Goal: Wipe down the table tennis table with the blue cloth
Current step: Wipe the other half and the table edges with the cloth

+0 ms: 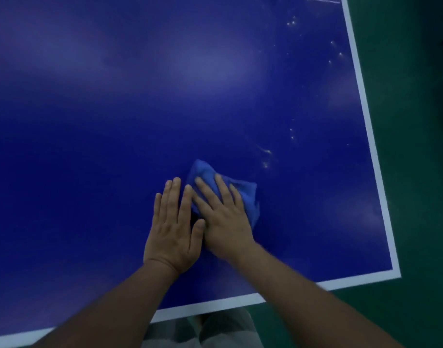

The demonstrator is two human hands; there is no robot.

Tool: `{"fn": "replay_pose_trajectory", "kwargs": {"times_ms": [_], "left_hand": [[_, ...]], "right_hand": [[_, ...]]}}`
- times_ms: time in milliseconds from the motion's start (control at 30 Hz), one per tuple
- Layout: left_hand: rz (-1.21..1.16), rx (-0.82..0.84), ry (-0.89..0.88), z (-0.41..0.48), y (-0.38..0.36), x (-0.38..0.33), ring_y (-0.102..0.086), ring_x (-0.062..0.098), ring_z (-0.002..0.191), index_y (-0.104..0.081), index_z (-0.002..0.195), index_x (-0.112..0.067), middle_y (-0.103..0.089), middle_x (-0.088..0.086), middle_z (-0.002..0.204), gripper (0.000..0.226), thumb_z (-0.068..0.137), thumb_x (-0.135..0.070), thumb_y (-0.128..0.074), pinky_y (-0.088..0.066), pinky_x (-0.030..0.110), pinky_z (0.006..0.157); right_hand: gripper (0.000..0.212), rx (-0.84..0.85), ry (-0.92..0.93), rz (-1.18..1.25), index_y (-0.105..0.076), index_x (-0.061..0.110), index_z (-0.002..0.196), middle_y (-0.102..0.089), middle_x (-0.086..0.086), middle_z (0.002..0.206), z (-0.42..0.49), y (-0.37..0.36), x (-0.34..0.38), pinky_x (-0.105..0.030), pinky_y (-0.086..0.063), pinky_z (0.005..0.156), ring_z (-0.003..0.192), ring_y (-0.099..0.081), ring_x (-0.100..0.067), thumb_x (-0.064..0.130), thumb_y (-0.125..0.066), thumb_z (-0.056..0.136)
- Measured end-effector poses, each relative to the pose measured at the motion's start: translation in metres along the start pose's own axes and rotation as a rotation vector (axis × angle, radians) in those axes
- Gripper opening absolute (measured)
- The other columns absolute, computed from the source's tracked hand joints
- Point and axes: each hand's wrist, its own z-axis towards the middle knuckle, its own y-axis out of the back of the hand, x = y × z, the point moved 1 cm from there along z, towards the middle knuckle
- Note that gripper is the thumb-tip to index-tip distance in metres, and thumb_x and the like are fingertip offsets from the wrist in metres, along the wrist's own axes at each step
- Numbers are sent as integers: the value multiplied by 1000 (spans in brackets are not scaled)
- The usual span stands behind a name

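Note:
The table tennis table (115, 121) fills most of the view, dark blue with a white border line along its right and near edges. A bunched blue cloth (248, 194) lies on it near the front, right of centre. My right hand (223, 217) presses flat on the cloth with straight, spread fingers. My left hand (172, 227) lies flat on the table right beside it, fingers straight, its thumb touching my right hand. Small pale specks and smears (266, 156) dot the surface to the right of the cloth and up toward the far right corner.
Green floor (416, 172) runs along the table's right side and below its near edge. The table's near right corner (396, 272) is close to my right forearm. My legs in light trousers (215, 330) show under the near edge.

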Motion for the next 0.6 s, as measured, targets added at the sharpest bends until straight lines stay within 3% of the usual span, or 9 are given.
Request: {"fn": "replay_pose_trajectory", "kwargs": {"times_ms": [67,167,233,333,400,433,467,533,600], "left_hand": [[28,21,-1,3,-2,-1,-7,31,155,-16,158,-5,-8,18,167,68,105,-45,-20,-3,47,125],[140,99,-17,4,-7,-1,-9,31,155,-23,157,-8,-13,15,166,67,102,-46,-25,-5,52,124],[194,134,-26,4,-9,-1,-8,31,155,-26,157,-11,-15,15,166,67,101,-47,-25,-5,55,123],[210,144,-36,5,-10,-1,-8,33,155,-25,157,-11,-15,16,166,67,101,-48,-26,-4,56,123],[206,140,-38,5,-11,-1,-8,33,155,-24,157,-11,-15,16,166,67,100,-48,-26,-5,57,123],[205,140,-36,6,-11,-1,-8,33,155,-23,157,-11,-15,16,166,67,101,-48,-26,-5,57,123],[202,143,-36,5,-11,-1,-8,34,155,-22,157,-11,-15,16,166,67,101,-47,-26,-5,57,123],[197,147,-36,5,-11,0,-9,34,155,-23,156,-10,-15,17,166,67,100,-46,-27,-6,58,122],[202,145,-31,5,-10,0,-9,33,154,-25,156,-9,-15,17,166,67,100,-46,-27,-6,57,122]], "right_hand": [[56,-14,1,-2,-38,29,153,-26,3,165,50,4,-15,-50,-13,121,154,-11,-28,44,-38,99],[53,-154,-114,-24,-53,23,145,-44,-4,156,84,11,-83,-57,-31,113,145,-34,-40,44,-42,98],[52,-279,-402,-82,-54,21,144,-47,-6,154,72,20,-144,-57,-35,111,141,-40,-44,45,-42,99],[58,-252,-944,-1,-34,26,156,-26,-1,165,17,46,-215,-51,-17,122,151,-21,-37,49,-27,103],[57,-264,-1223,113,-24,27,159,-15,4,168,-2,54,-218,-49,-10,122,154,-11,-33,47,-25,106],[56,-276,-1257,102,-25,27,159,-15,4,168,1,51,-202,-50,-12,121,153,-12,-34,46,-27,107],[55,-297,-1197,52,-30,27,158,-21,2,166,8,44,-179,-52,-17,120,152,-17,-35,46,-30,107],[51,-384,-900,-76,-45,24,151,-37,-2,160,25,22,-114,-56,-30,113,146,-33,-40,43,-39,105],[52,-274,-548,-98,-48,25,149,-39,-2,159,27,3,-48,-54,-27,114,146,-32,-38,44,-41,102]]}}
